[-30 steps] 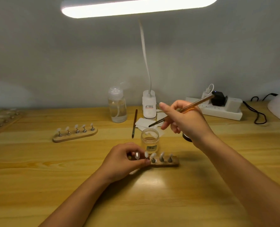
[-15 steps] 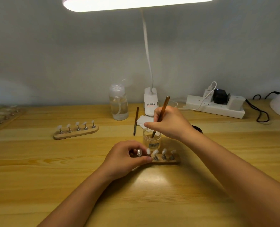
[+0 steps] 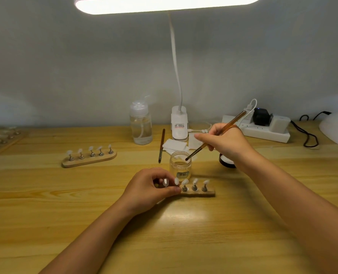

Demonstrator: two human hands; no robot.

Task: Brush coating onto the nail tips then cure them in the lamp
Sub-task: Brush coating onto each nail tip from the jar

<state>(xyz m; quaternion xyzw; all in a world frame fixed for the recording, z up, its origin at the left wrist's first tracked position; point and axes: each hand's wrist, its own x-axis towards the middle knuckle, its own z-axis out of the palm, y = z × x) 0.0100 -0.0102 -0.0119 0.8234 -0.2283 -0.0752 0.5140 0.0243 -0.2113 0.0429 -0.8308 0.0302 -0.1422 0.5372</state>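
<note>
Biggest risk from here, I'd say: the brush (image 3: 215, 138) is slanted with its tip right at the rim of the little open jar (image 3: 180, 165), and that jar sits just on the far side of the near nail holder (image 3: 198, 191). Carry the loaded tip across carelessly and a drip could land on the tabletop (image 3: 184, 234) or on the wrong tip. A bump from the right wrist could also tip the jar, since it's light and uncapped; what looks like its dark lid (image 3: 226, 162) lies half hidden behind that wrist.

Right hand (image 3: 226, 142): grip pinched on the brush shaft around its middle, handle end pointing far-right.

Left hand (image 3: 151, 189): fingers curled round the left end of the near holder, pinning it down. The nail tips (image 3: 194, 181) stand up on their pegs, a couple right at the left fingertips and three out in the open to the right. So the tips are near and left of the brush grip, with the jar between.

Second holder (image 3: 89, 157) with five tips sits well apart, far-left. Spare brush (image 3: 161, 145) lies beside the wipes (image 3: 174, 146).
</note>
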